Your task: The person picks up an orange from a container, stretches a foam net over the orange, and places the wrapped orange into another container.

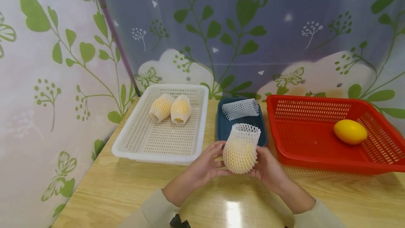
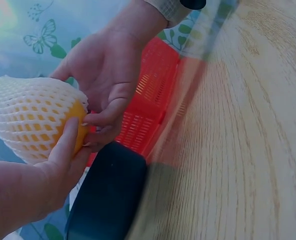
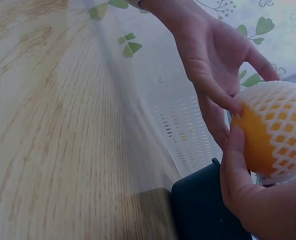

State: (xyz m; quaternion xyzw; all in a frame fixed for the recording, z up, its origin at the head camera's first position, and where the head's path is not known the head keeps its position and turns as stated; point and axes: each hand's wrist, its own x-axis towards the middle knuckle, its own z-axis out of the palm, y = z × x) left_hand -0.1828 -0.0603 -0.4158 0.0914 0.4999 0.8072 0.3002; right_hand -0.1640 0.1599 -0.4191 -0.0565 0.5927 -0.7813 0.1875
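Between both hands is a yellow oval fruit in a white foam net sleeve, held up in front of the blue tray. My left hand grips it from the left and my right hand from the right. In the left wrist view, the fingertips of the left hand press the bare orange-yellow end of the fruit, which shows beyond the net. From the right wrist view, fingers of both hands meet at that same uncovered end. The net's other end stands open above the fruit.
A white basket at the left holds two net-covered yellow fruits. Behind the hands, a blue tray contains a loose white foam net. At the right, a red basket holds a bare yellow fruit.
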